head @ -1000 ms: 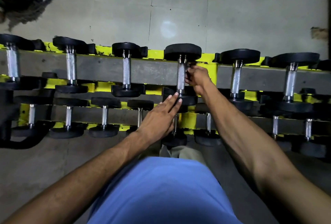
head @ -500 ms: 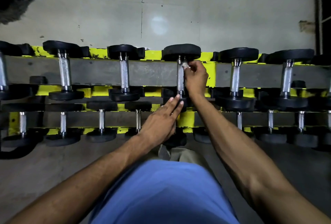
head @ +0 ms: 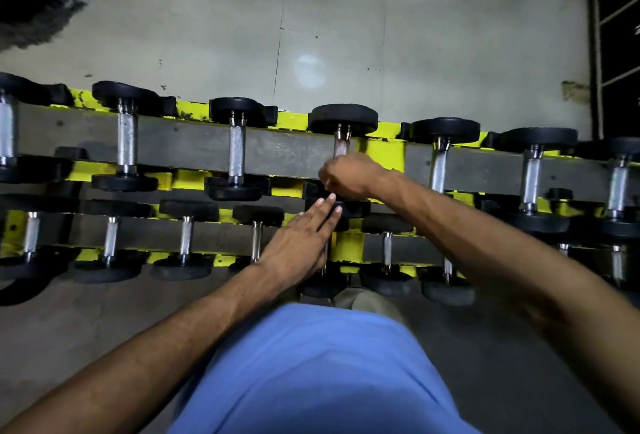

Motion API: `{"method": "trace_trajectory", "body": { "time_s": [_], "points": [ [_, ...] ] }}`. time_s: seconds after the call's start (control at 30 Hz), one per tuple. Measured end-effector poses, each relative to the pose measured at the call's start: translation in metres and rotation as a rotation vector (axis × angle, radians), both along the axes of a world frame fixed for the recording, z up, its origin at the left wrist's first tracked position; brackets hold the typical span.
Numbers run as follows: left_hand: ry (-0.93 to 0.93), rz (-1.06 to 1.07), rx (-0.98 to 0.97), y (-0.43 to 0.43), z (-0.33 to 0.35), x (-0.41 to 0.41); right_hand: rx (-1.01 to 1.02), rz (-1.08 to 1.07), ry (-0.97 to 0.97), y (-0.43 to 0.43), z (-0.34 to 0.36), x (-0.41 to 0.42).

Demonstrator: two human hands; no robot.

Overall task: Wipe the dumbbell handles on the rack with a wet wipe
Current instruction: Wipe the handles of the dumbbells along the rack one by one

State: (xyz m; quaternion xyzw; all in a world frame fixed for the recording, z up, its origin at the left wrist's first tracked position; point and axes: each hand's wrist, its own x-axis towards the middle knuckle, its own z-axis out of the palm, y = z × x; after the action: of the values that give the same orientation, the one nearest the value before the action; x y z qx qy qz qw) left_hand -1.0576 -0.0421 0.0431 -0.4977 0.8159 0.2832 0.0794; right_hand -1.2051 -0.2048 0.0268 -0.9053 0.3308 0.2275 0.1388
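Right hand point(head: 349, 175) curls around the lower stretch of the dumbbell handle point(head: 342, 146) on the upper tier of the rack point(head: 381, 153); fingers wrapped close, knuckles up. Wet wipe not distinguishable under the fingers; cannot tell whether it sits in the grip. Left hand point(head: 301, 239) flat, fingers straight and together, fingertips point(head: 331, 196) touching the near head point(head: 356, 208) of the same dumbbell. Upper part of the handle bare between right hand and far head point(head: 343, 118). Left neighbour handle point(head: 237, 151) and right neighbour handle point(head: 439, 165) stand well apart from the gripped one, grey rail point(head: 287, 153) showing between. Lower-tier dumbbells point(head: 186, 236) lie left of the left hand. Pale floor point(head: 346, 35) open beyond the rack's far edge.
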Motion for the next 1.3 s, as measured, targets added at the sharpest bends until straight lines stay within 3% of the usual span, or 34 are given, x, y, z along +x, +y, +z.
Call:
{"method": "trace_trajectory", "body": {
  "time_s": [0.03, 0.1, 0.2, 0.27, 0.37, 0.6, 0.87, 1.0, 1.17, 1.3],
  "points": [
    [-0.014, 0.013, -0.002, 0.002, 0.000, -0.001, 0.074, 0.054, 0.033, -0.002, 0.006, 0.003],
    [-0.028, 0.045, 0.000, 0.005, -0.001, -0.005, 0.015, 0.066, 0.027, -0.016, 0.012, 0.002],
    [-0.022, 0.127, -0.004, 0.009, 0.002, -0.016, -0.161, -0.154, -0.111, -0.034, 0.018, -0.011],
    [-0.011, 0.193, -0.006, 0.013, 0.007, -0.025, -0.049, -0.090, -0.148, -0.025, 0.015, -0.015],
    [-0.025, 0.293, 0.013, 0.018, 0.009, -0.036, 0.141, 0.121, -0.046, -0.003, 0.012, -0.009],
    [-0.042, 0.406, 0.034, 0.022, 0.011, -0.053, 0.145, 0.175, 0.164, -0.008, 0.005, 0.032],
    [-0.068, 0.430, 0.032, 0.027, 0.010, -0.059, 0.042, 0.045, -0.382, 0.005, -0.006, -0.041],
    [-0.093, 0.412, 0.022, 0.026, 0.009, -0.059, 0.006, -0.237, -0.536, 0.027, -0.021, -0.053],
    [-0.131, 0.371, -0.039, 0.027, 0.005, -0.058, 0.299, -0.952, -0.663, 0.045, -0.037, -0.054],
    [-0.162, 0.349, -0.040, 0.024, 0.005, -0.061, 0.391, -1.016, -0.561, 0.043, -0.047, -0.051]
  ]
}}
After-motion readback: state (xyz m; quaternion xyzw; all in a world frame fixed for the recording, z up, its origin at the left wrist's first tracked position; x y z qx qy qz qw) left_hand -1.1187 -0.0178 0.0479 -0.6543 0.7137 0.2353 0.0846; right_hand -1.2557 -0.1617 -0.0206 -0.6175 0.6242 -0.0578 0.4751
